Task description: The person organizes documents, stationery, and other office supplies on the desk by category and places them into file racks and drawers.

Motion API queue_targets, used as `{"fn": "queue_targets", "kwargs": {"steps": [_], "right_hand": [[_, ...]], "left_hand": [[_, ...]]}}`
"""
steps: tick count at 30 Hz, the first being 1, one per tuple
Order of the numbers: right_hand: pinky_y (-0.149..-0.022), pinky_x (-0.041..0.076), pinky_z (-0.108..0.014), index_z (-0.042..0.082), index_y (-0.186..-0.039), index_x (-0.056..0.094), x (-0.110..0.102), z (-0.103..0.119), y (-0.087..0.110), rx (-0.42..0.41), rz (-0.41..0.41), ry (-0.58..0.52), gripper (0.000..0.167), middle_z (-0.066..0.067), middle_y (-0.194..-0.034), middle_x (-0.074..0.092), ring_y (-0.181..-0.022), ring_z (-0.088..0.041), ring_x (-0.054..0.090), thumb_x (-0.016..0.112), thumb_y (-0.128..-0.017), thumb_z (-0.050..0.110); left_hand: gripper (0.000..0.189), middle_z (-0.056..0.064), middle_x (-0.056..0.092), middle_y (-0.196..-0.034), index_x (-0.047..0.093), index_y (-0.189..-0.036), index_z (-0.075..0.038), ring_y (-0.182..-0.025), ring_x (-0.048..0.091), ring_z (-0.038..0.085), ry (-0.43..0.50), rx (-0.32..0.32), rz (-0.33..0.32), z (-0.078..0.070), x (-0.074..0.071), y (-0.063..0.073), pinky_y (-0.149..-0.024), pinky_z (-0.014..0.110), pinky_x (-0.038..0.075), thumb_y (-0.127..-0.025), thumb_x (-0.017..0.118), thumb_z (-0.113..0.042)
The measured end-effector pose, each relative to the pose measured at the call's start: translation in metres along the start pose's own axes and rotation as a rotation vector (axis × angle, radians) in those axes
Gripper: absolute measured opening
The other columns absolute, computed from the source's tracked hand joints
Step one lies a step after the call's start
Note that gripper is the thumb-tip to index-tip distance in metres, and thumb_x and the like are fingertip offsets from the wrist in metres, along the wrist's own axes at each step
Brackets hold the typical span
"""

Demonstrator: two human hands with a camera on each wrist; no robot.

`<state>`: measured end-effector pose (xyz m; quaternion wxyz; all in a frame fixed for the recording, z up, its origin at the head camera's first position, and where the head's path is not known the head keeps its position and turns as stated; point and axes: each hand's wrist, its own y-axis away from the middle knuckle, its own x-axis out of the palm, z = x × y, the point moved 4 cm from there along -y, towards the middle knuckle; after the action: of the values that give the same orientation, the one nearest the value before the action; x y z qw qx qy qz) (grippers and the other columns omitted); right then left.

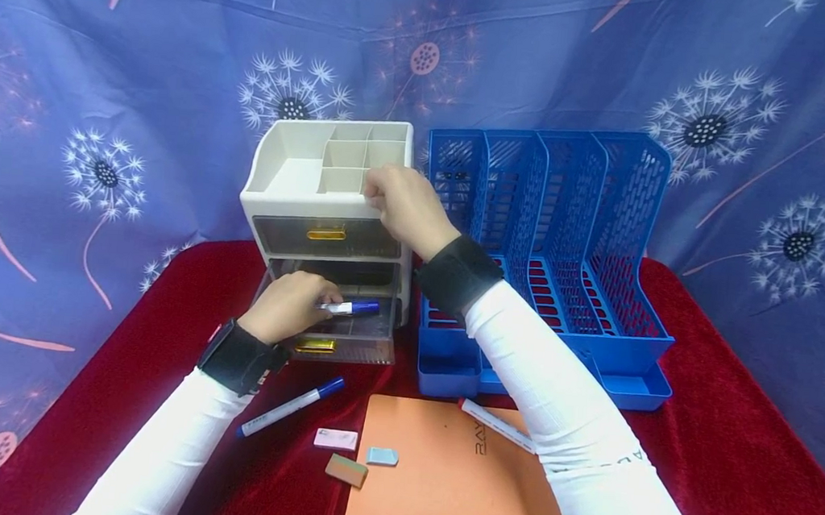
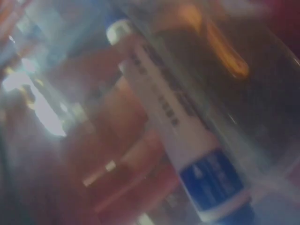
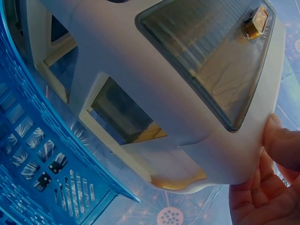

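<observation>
My left hand [image 1: 291, 306] pinches a white marker with a blue cap [image 1: 363, 308] at the pulled-out lower drawer [image 1: 364, 352] of a white desk organizer [image 1: 315, 207]. Blurred in the left wrist view, the same marker [image 2: 164, 103] lies across the fingers. With thumb and fingers, my right hand [image 1: 411, 207] grips the organizer's upper front edge near its right corner. The right wrist view shows that hand [image 3: 269, 183] at the rim, close to the shut upper drawer [image 3: 206, 61].
A blue file rack [image 1: 560, 326] stands right of the organizer. Another blue marker [image 1: 290, 408] lies on the red cloth, near a pink eraser [image 1: 336, 440] and a brown-green eraser [image 1: 346, 471]. A light-blue eraser [image 1: 382, 456] and red marker [image 1: 497, 426] rest on an orange board [image 1: 437, 502].
</observation>
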<state>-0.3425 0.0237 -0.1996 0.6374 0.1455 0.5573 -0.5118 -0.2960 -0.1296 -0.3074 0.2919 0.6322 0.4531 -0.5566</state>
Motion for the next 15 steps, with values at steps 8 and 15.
{"fn": "queue_targets", "kwargs": {"steps": [8, 15], "right_hand": [[-0.088, 0.046, -0.034, 0.009, -0.092, 0.064, -0.0005, 0.0002, 0.0004, -0.002, -0.002, -0.013, 0.010, -0.006, -0.099, 0.064, -0.096, -0.022, 0.059, 0.062, -0.086, 0.002], [-0.088, 0.046, -0.033, 0.009, -0.093, 0.065, -0.0007, 0.0003, 0.0005, -0.002, -0.005, -0.011, 0.009, -0.006, -0.099, 0.064, -0.096, -0.021, 0.059, 0.062, -0.087, 0.003]], "left_hand": [[0.019, 0.007, 0.071, -0.087, 0.075, -0.092, -0.009, -0.079, 0.066, 0.021, -0.009, -0.014, 0.011, 0.0021, 0.0019, -0.0005, -0.076, 0.043, 0.052, -0.074, 0.075, -0.003], [0.018, 0.006, 0.071, -0.085, 0.075, -0.089, -0.010, -0.075, 0.065, 0.020, -0.004, -0.015, 0.016, 0.0031, 0.0021, -0.0003, -0.075, 0.042, 0.052, -0.072, 0.076, -0.003]]}}
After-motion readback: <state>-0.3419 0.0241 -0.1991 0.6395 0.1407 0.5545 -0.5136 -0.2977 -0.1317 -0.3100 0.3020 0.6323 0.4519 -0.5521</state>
